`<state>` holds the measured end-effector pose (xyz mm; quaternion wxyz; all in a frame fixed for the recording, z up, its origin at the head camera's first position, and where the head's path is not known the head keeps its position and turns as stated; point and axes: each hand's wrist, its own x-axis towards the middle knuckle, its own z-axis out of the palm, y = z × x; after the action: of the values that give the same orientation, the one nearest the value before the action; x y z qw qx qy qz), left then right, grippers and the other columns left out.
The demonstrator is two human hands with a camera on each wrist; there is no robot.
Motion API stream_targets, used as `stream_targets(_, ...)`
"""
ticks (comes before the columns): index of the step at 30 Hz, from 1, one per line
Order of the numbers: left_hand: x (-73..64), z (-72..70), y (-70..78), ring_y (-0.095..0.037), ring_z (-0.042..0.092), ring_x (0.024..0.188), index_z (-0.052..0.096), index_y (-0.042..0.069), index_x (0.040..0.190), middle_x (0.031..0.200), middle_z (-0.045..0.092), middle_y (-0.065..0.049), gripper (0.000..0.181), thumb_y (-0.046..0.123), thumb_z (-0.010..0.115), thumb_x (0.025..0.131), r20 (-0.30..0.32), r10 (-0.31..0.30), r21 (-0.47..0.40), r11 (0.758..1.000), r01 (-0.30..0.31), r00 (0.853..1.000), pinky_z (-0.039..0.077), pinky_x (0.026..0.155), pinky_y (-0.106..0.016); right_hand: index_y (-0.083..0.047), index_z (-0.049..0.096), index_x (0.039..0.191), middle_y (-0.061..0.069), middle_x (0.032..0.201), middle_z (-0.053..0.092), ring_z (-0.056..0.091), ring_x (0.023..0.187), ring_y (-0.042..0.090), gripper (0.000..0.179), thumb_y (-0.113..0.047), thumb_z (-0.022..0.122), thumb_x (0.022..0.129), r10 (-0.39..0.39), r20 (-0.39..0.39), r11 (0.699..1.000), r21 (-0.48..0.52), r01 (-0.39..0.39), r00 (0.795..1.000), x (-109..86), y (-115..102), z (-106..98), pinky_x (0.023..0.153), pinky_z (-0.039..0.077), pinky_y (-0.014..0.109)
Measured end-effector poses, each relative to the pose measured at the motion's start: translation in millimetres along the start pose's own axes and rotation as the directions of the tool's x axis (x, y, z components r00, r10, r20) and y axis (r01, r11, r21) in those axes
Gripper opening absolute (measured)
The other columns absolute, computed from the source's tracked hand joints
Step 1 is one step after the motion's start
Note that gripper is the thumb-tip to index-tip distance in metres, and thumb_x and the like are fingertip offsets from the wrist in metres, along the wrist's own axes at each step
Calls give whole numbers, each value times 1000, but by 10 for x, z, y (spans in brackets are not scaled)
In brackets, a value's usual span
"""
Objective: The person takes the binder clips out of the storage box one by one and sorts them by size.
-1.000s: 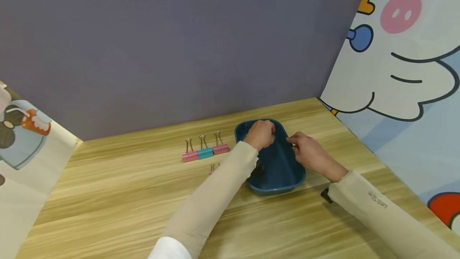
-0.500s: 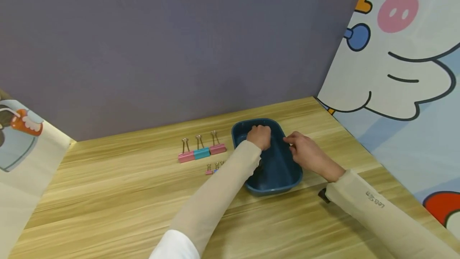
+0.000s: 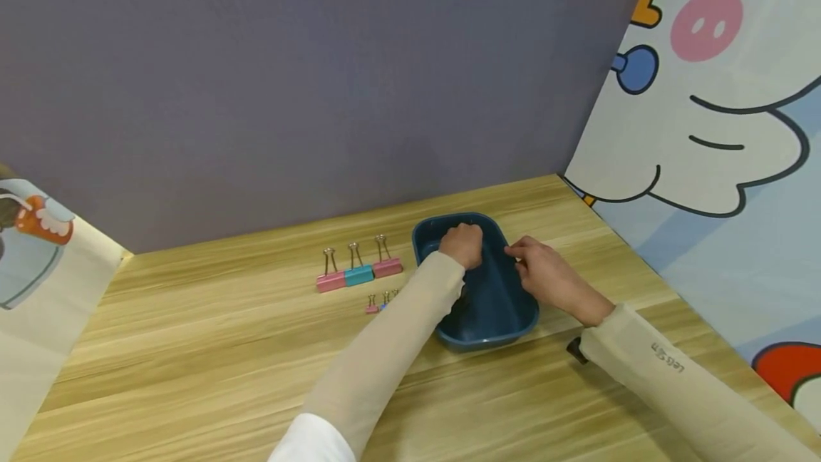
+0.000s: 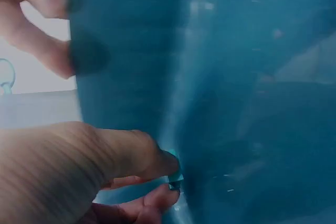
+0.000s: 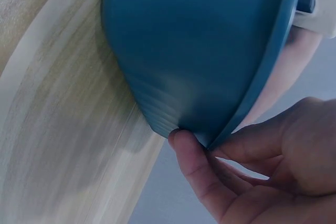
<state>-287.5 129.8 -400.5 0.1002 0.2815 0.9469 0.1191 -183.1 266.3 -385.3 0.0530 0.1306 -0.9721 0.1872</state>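
A deep blue plastic bin [image 3: 490, 305] with rounded corners stands on the wooden table. My left hand [image 3: 462, 244] reaches down inside it. In the left wrist view, its thumb and fingertip pinch a small teal clip [image 4: 175, 170] close to the bin's inner surface; most of the clip is hidden by the fingers. My right hand [image 3: 545, 273] grips the bin's right rim between thumb and fingers, as the right wrist view also shows at the rim [image 5: 257, 95]. The left forearm hides part of the bin's left side.
Left of the bin, a row of large binder clips holds a pink one [image 3: 331, 281], a teal one [image 3: 358, 275] and another pink one [image 3: 388, 267], handles up. Nearer me lie several small clips, one pink [image 3: 372, 309], partly behind my left sleeve. A grey wall [image 3: 321, 91] rises behind.
My left hand has dropped a little lower into the bin and then held still. More of the small clips shows past the sleeve. My right hand keeps its grip on the rim.
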Motion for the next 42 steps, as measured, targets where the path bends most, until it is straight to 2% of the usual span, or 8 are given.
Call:
stream_targets(6, -124, -241, -72, -16, 55, 67, 67, 9, 92, 81, 61, -4, 6, 14, 63, 91, -15, 30, -68, 997, -31, 999, 45, 59, -29, 15, 59, 115, 22, 106, 56, 59, 88, 31, 32, 13, 54, 83, -18, -29, 1000, -15, 17, 999, 7, -18, 5, 76, 48, 43)
stream_targets(10, -208, -402, -102, -12, 46, 56, 60, 10, 72, 63, 49, 0, 19, 15, 67, 89, -49, 81, -81, 993, -85, 996, 40, 55, -26, 16, 59, 113, 22, 104, 57, 59, 85, 30, 31, 13, 55, 82, -13, -37, 1000, -20, 12, 999, 7, -23, 10, 76, 48, 43)
stream_targets(15, -427, -628, -236, -12, 47, 64, 64, 6, 87, 74, 51, 3, 4, 10, 66, 86, -126, 128, -146, 978, -146, 984, 41, 59, -24, 15, 59, 114, 23, 106, 56, 59, 85, 29, 32, 12, 56, 83, -2, -22, 1000, -17, 2, 1000, 20, -39, 19, 74, 48, 42)
stream_targets(20, -722, -865, -487, -16, 53, 79, 68, 7, 99, 96, 63, -1, 16, 6, 63, 84, -194, 102, -152, 980, -133, 976, 45, 73, -30, 15, 58, 116, 23, 108, 56, 58, 85, 28, 33, 13, 55, 83, 7, -3, 1000, -18, -7, 1000, 36, -55, 15, 73, 48, 41)
stream_targets(23, -901, -936, -648, -17, 53, 72, 68, 6, 100, 93, 64, -2, 15, 6, 65, 85, -201, 86, -162, 980, -120, 976, 45, 72, -31, 15, 58, 116, 24, 108, 55, 58, 86, 29, 33, 13, 54, 83, 0, 1, 1000, -19, 1, 1000, 36, -63, 10, 72, 48, 41)
stream_targets(29, -1226, -833, -926, -11, 48, 53, 67, 6, 92, 71, 60, 0, 10, 9, 70, 83, -185, 99, -154, 980, -128, 978, 45, 57, -28, 16, 57, 115, 25, 108, 55, 55, 80, 26, 33, 13, 54, 83, -3, -1, 1000, -19, 3, 1000, -20, -49, 6, 67, 46, 37)
stream_targets(34, -1455, -677, -1183, -7, 44, 49, 67, 8, 85, 86, 67, -5, 12, 18, 74, 83, -187, 100, -126, 984, -125, 977, 42, 50, -23, 17, 57, 116, 27, 110, 54, 54, 78, 24, 34, 13, 54, 82, -4, 9, 1000, -15, 4, 1000, -18, -64, 28, 65, 45, 36)
stream_targets(42, -1695, -449, -1510, -10, 55, 63, 70, 3, 87, 82, 66, -4, 11, -2, 68, 77, -181, 99, -74, 991, -114, 979, 51, 69, -32, 17, 57, 116, 26, 109, 54, 56, 80, 27, 33, 13, 54, 83, -15, 0, 1000, -8, 15, 1000, -18, -62, 22, 65, 45, 37)
